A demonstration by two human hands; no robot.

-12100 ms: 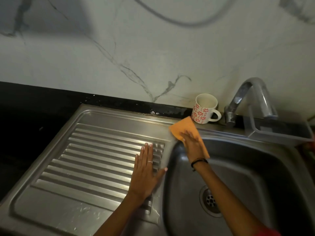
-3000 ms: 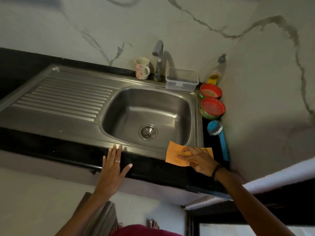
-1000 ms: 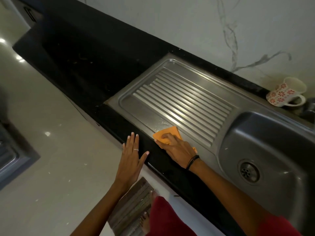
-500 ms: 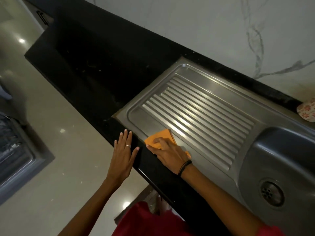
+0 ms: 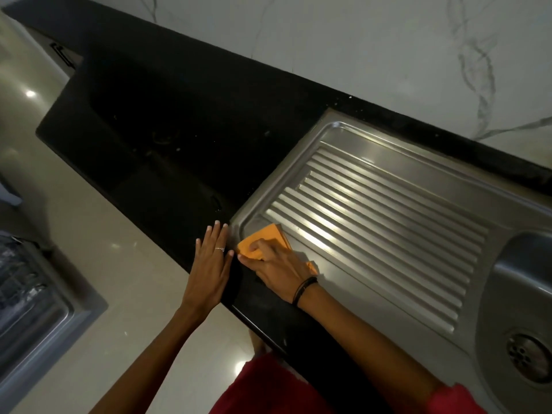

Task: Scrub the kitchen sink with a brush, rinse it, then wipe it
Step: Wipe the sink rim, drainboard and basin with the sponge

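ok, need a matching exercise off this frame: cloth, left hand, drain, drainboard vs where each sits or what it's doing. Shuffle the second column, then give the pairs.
Column 1
1. cloth
2. left hand
3. drain
4. drainboard

Column 2
A. at the bottom of the basin, far right
B. flat on the black counter edge, fingers straight
C. pressed under the right hand at the drainboard's near left corner
D. ribbed steel between counter and basin

Pairs: 1-C, 2-B, 3-A, 4-D

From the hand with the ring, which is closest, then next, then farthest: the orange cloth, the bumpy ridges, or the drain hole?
From the left hand:
1. Orange wiping cloth, just right of it, under the right hand.
2. Ridged steel draining board, farther right.
3. Round metal drain, far right in the basin.
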